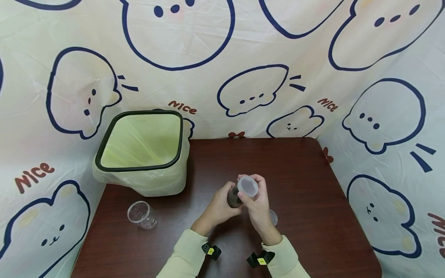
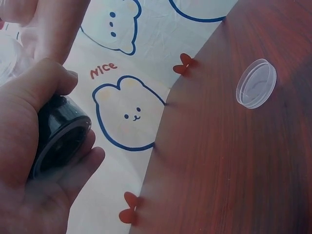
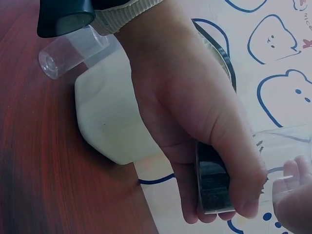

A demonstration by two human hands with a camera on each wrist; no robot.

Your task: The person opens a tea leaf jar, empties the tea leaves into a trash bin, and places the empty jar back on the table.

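Observation:
Between both hands is a clear plastic jar (image 1: 235,197), dark in its lower part and tilted. My left hand (image 1: 219,204) grips the dark part, whose round end (image 2: 62,141) shows in the left wrist view. At the other end of the jar is a round translucent lid (image 1: 248,186). My right hand (image 1: 258,206) holds this end, its thumb at the lid's edge and its fingers behind. In the right wrist view the left hand (image 3: 195,105) covers much of the jar, and only part of the right hand (image 3: 295,200) shows.
Another round clear lid (image 2: 256,84) lies on the dark wooden table (image 1: 313,216), partly behind the right wrist in the head view. To the left stands a clear plastic cup (image 1: 142,215). A bag-lined bin (image 1: 163,181) with a dark rim stands behind it.

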